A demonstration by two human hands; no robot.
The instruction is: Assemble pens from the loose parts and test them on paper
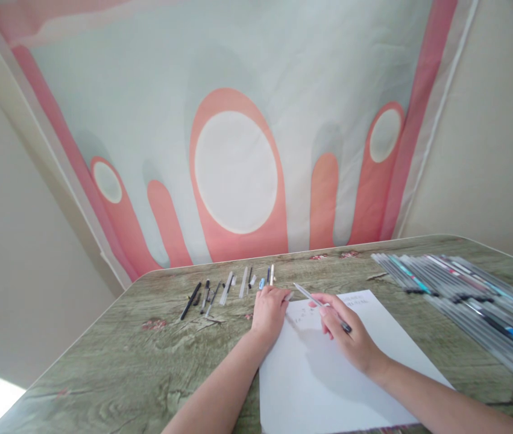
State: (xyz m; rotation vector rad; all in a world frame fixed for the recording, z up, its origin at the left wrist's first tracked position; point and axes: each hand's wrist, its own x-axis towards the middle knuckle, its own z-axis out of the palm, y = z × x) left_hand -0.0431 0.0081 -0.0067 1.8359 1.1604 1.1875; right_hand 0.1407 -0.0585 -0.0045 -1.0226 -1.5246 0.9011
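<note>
My right hand (344, 334) is closed around a slim pen (313, 296) with a clear barrel, above the paper. One end of the pen points up and left, away from me; its dark end lies near my palm. Beneath is a white sheet of paper (328, 386) with small dark marks near its upper left and faint writing at its upper right. At the sheet's upper left edge rests my left hand (270, 310), its fingers curled. A small pale piece shows by its fingertips, too small to name.
Left of the paper, several loose pens (226, 288) and caps lie scattered near a black pen (191, 301). On the right, many clear-barrelled pens (446, 277) lie side by side in two groups on the wood-patterned table (116, 361). A pink-and-grey patterned cloth (157, 96) hangs behind.
</note>
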